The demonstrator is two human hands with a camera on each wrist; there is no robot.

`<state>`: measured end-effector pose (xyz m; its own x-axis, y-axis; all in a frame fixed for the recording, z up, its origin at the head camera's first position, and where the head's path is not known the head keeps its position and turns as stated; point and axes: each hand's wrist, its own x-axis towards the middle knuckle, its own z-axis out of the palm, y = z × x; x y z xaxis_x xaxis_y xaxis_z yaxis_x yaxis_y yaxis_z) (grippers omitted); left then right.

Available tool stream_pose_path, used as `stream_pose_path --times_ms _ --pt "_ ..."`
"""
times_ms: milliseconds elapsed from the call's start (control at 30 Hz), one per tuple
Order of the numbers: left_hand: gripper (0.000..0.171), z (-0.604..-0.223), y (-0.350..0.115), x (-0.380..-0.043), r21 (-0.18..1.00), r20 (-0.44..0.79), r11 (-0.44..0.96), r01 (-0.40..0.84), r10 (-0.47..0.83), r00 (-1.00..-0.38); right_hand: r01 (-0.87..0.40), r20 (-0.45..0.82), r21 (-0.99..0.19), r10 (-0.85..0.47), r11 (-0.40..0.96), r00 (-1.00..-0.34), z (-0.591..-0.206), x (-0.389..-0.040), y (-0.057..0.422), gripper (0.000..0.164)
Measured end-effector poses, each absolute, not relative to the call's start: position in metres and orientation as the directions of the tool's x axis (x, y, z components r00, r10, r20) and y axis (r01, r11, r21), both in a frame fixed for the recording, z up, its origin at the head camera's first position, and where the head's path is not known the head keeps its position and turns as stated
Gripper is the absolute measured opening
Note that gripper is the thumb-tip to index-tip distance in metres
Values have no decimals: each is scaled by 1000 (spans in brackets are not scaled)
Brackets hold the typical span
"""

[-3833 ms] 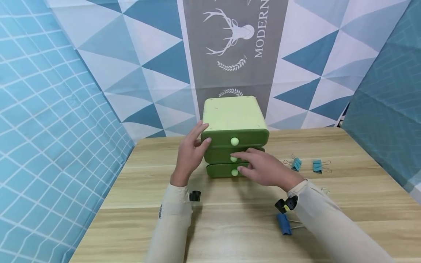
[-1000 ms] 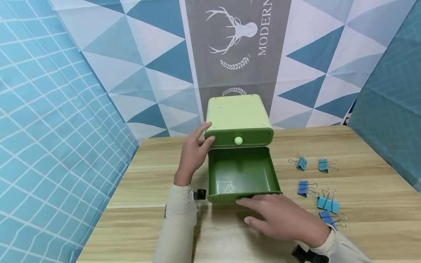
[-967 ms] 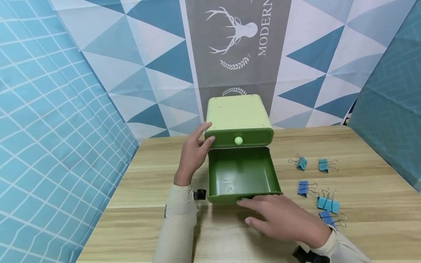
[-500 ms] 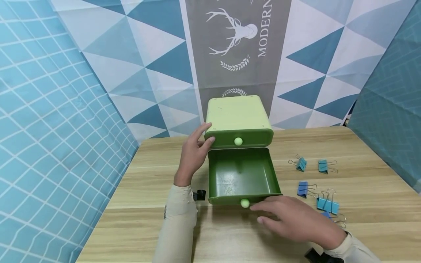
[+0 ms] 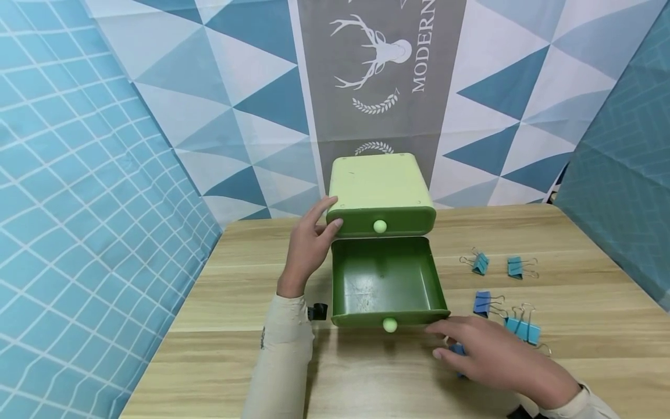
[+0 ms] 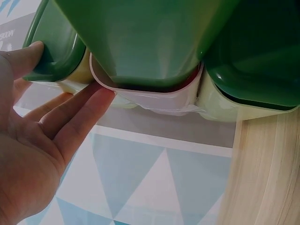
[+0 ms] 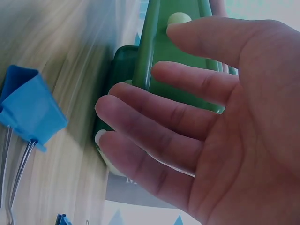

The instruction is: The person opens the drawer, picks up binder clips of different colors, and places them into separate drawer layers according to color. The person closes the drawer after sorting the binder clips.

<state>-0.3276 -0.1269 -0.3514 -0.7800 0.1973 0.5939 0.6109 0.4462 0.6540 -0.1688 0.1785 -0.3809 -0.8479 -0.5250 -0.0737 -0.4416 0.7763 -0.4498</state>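
A green drawer cabinet (image 5: 382, 180) stands at the back of the table. Its middle drawer (image 5: 361, 320) is pulled far out, with nothing lying inside, and a pale round knob (image 5: 389, 325) shows on its front. My left hand (image 5: 307, 247) braces the cabinet's upper left corner, thumb on the top drawer's front and straight fingers along the side. Loosely spread and holding nothing, my right hand (image 5: 492, 355) hovers beside the drawer's front right corner. Below it lies a blue binder clip (image 7: 35, 105), partly hidden by the hand in the head view. The bottom drawer is covered in the head view.
More binder clips lie right of the cabinet: two teal ones, one farther left (image 5: 480, 265) and one farther right (image 5: 515, 267), a blue one (image 5: 483, 304) and a light-blue one (image 5: 523, 330). Patterned cloth (image 5: 251, 87) hangs behind and at both sides of the wooden table (image 5: 251, 279).
The middle drawer was shut in the earliest frame and came out under my right hand. That hand has since left the knob and moved right. My left hand stayed on the cabinet.
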Motion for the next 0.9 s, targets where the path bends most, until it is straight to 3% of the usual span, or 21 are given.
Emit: stream_pose_path --times_ms 367,700,900 --pt "46 -352 -127 -328 675 581 424 604 198 -789 -373 -125 -500 -492 781 -862 -385 -167 188 57" --pt "45 -351 -127 -328 670 585 432 604 193 -787 -394 -91 -400 -463 827 -881 -392 -168 192 41" --pt "46 -351 -126 -327 678 573 432 595 196 -796 -421 -71 -364 -475 831 -877 -398 -167 194 43"
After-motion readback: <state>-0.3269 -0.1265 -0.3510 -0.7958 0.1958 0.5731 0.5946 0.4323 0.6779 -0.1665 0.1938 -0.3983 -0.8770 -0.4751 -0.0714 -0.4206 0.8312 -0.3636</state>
